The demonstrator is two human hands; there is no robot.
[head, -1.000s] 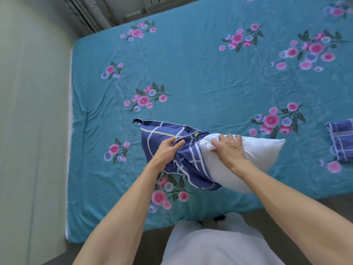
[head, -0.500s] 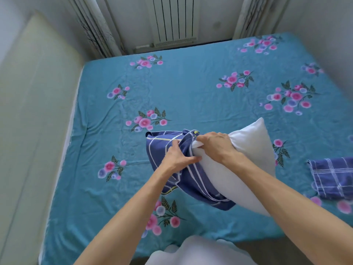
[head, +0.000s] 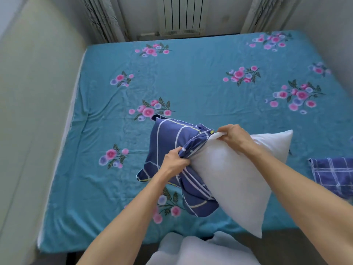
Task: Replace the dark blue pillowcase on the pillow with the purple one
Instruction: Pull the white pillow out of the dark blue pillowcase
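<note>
Our left hand [head: 174,159] is clenched around a bunched fold of the dark blue pillowcase [head: 172,142] at its open edge, fingers curled into the striped cloth, while our right hand [head: 234,135] pinches the upper corner of the bare white pillow [head: 233,178] just where the cloth ends. We hold the pillow above the bed [head: 191,73], tilted, its far corner pointing up to the right and its near corner hanging low toward our body. Most of the pillow is already out of the case; only its left end sits inside the gathered blue fabric, which carries white lines and a few thin yellow ones and sags in loose folds to the left and below our left hand. Both our forearms reach in from the bottom of the view, bare to the elbow. Beneath them the bed is spread with a teal sheet printed with clusters of pink and lilac flowers, lightly creased near the middle. At the right edge of the bed, well apart from the pillow, lies the purple pillowcase [head: 332,175], folded, with a white grid pattern and partly cut off by the frame. Beyond the head of the bed we see a white radiator [head: 181,14] against the wall, flanked by pale curtains [head: 103,18].
</note>
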